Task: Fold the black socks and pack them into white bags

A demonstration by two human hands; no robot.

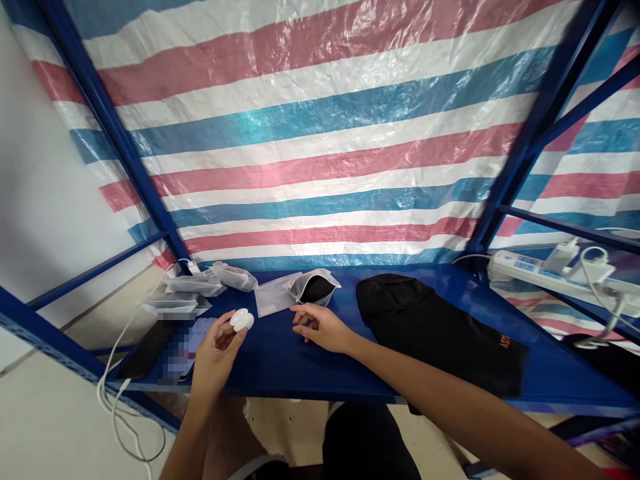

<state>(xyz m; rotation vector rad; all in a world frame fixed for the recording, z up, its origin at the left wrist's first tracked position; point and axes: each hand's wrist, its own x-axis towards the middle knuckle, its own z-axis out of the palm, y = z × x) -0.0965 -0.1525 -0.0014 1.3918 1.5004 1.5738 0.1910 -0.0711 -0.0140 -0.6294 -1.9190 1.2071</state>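
Observation:
My left hand (219, 347) is closed around a small white earbud case (243, 320), held between thumb and fingers above the blue shelf (280, 367). The case seems to have its lid raised; its inside is too small to make out. Over the middle of the shelf, my right hand (320, 327) has loosely bent fingers that are apart, with nothing visible in them. Just beyond its fingertips lies a frosted zip pouch (327, 275), its mouth gaping and something black inside. A flat frosted pouch (273, 297) lies partly against it on the left.
More frosted pouches (233, 275) sit at the back left. Nearer are a phone (197, 340) and a black flat item (147, 353). Folded black cloth (440, 327) covers the right side. A white power strip (530, 267) hangs beyond it; white cables (113, 400) trail at left.

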